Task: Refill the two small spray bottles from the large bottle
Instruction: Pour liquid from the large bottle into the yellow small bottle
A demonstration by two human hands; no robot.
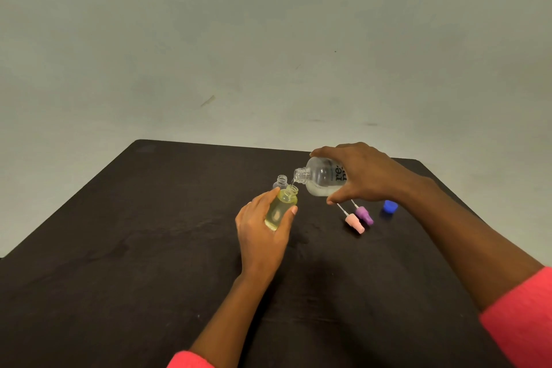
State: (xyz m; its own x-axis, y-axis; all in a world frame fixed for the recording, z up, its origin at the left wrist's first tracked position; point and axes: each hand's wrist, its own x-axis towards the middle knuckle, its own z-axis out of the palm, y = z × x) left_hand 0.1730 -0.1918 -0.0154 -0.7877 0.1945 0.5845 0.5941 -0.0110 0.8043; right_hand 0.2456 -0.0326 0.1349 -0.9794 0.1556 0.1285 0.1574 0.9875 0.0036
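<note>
My right hand [366,172] grips the large clear bottle [318,178], tipped on its side with its open neck pointing left. A thin stream runs from that neck into a small yellowish bottle [282,206], which my left hand [263,231] holds tilted, just above the dark table [134,233]. A second small clear bottle [281,182] stands uncapped right behind the yellowish one. Some liquid lies in the low side of the large bottle.
A pink spray head [355,222] and a purple spray head [365,214] lie side by side on the table, below my right hand, tubes pointing away. A blue cap [389,206] sits to their right. A pale wall stands behind the table's far edge.
</note>
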